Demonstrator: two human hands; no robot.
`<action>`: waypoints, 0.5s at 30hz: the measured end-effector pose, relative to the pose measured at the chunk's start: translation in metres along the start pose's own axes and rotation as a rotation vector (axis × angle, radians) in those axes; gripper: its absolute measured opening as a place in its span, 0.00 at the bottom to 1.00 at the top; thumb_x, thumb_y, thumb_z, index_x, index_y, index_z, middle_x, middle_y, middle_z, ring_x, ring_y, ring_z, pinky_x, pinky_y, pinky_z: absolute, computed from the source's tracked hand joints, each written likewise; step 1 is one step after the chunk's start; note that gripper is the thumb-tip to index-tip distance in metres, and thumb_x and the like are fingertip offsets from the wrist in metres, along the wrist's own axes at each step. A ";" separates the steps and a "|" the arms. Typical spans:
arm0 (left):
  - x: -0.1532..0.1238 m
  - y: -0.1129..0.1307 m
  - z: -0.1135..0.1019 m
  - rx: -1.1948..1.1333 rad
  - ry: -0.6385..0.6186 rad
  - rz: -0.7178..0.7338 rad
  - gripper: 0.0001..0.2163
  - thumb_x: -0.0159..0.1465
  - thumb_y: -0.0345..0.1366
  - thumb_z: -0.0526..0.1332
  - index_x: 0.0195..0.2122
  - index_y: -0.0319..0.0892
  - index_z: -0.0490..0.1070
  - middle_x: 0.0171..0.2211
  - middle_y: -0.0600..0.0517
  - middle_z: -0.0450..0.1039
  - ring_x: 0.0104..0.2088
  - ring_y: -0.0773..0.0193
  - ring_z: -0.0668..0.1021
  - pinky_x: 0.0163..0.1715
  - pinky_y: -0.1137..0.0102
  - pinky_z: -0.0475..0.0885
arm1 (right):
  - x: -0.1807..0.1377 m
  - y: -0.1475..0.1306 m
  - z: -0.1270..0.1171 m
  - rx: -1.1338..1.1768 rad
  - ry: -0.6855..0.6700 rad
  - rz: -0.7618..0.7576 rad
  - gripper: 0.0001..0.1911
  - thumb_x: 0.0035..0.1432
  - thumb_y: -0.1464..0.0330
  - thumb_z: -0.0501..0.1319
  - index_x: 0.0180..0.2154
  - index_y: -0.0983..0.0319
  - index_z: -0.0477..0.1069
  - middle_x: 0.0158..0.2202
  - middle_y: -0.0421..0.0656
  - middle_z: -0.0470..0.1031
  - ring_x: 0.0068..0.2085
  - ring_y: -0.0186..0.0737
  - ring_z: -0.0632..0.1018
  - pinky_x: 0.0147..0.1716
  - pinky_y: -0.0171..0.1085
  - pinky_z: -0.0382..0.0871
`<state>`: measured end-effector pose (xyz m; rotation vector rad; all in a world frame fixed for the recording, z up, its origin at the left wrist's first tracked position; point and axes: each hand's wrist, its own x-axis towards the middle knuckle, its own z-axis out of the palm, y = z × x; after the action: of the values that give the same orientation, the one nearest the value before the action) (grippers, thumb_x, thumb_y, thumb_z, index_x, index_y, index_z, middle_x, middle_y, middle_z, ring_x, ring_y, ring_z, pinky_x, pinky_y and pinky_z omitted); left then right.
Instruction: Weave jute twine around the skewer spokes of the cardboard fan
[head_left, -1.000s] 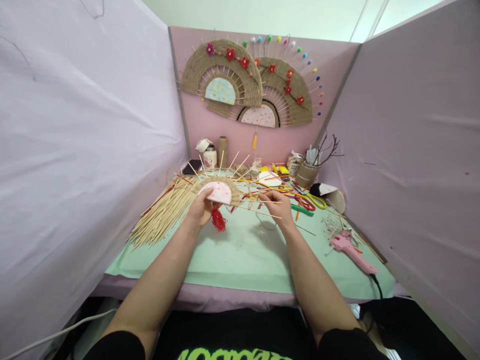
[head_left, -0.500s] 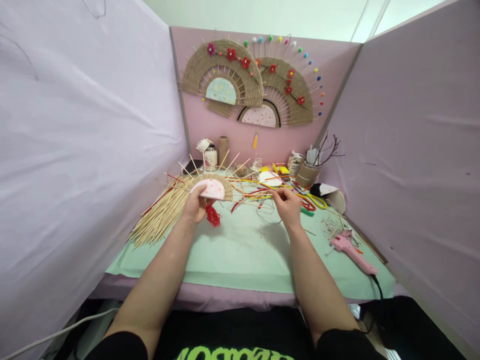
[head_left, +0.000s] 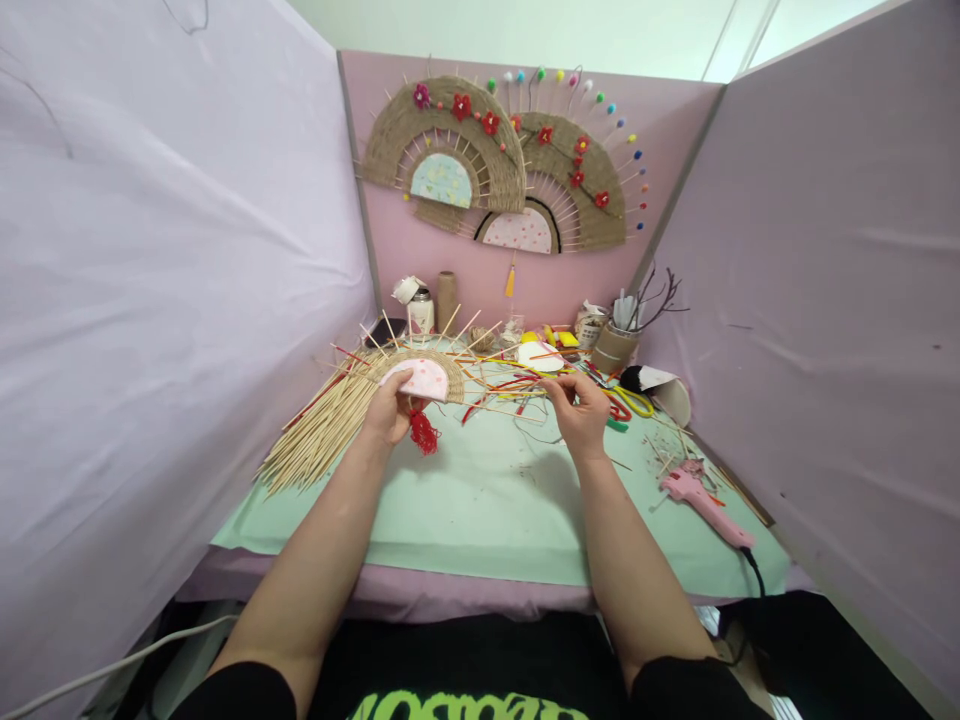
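Observation:
My left hand (head_left: pixel 391 408) grips a small half-round fan (head_left: pixel 420 378) by its lower edge, thumb on the pink spotted centre. Woven twine rings that centre, and bare thin sticks radiate from it. A red tassel (head_left: pixel 424 432) hangs beneath. To the right of the fan, my right hand (head_left: pixel 581 408) is raised with thumb and forefinger pinched together. Whatever lies between those fingertips is too thin to make out against the clutter. A loose thin grey strand (head_left: pixel 536 437) curves on the table just left of this hand.
Bundled bamboo sticks (head_left: pixel 319 430) lie at left. Coloured pipe cleaners (head_left: pixel 510 384) spread behind my hands. A pink glue gun (head_left: pixel 705 502) rests at right, its cord over the edge. Jars, a twine spool (head_left: pixel 447 300) and a pot of twigs (head_left: pixel 616 345) line the back. Finished fans (head_left: pixel 450 110) hang on the panel.
My right hand has shifted slightly to the right, away from the fan. The left hand and fan stay nearly in place; the tassel has swung slightly left.

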<state>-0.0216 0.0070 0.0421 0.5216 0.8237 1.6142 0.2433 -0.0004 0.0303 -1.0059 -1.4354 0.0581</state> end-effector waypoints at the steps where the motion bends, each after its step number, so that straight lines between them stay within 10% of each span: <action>1: 0.000 0.000 0.000 0.008 0.003 -0.004 0.09 0.53 0.28 0.63 0.36 0.39 0.72 0.27 0.52 0.77 0.23 0.68 0.77 0.20 0.78 0.70 | 0.000 0.000 0.000 -0.003 -0.005 0.003 0.18 0.56 0.54 0.61 0.24 0.60 0.68 0.22 0.40 0.66 0.25 0.35 0.64 0.27 0.37 0.60; 15: 0.003 0.002 -0.002 0.010 0.003 -0.019 0.08 0.54 0.29 0.62 0.35 0.39 0.72 0.26 0.52 0.77 0.23 0.68 0.77 0.22 0.76 0.73 | 0.001 0.002 0.000 0.035 -0.007 0.056 0.18 0.54 0.54 0.62 0.23 0.61 0.68 0.21 0.39 0.65 0.24 0.34 0.63 0.26 0.36 0.59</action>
<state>-0.0252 0.0097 0.0413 0.5171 0.8368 1.5942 0.2446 0.0016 0.0302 -1.0174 -1.4078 0.1273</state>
